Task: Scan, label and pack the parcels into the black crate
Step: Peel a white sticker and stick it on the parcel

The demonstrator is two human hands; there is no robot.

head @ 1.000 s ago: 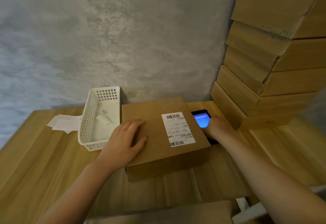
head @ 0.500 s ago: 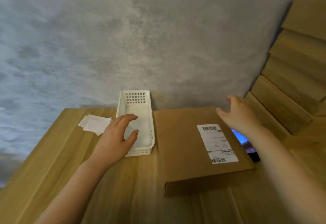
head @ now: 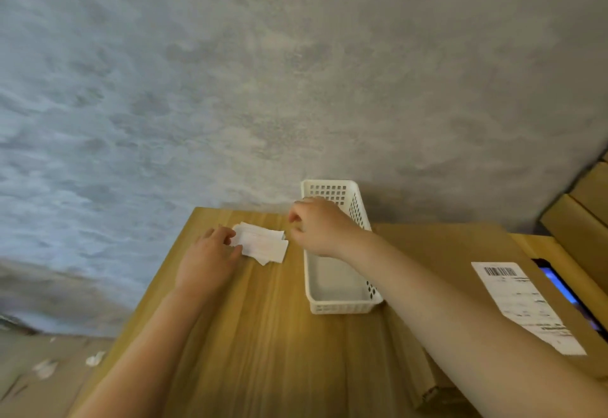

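Labelling under way, packing not begun

The parcel [head: 460, 272] lies flat at the table's [head: 263, 335] right, already bearing one barcoded shipping label [head: 526, 305], long axis running away toward the wall. Left hand [head: 207, 259] pinches the stack of paper slips [head: 261, 244]; right hand [head: 316, 226] hovers just beside them, fingers curled, seemingly empty. No black crate is visible

Both hands [head: 210, 253] now at labels [head: 261, 243]
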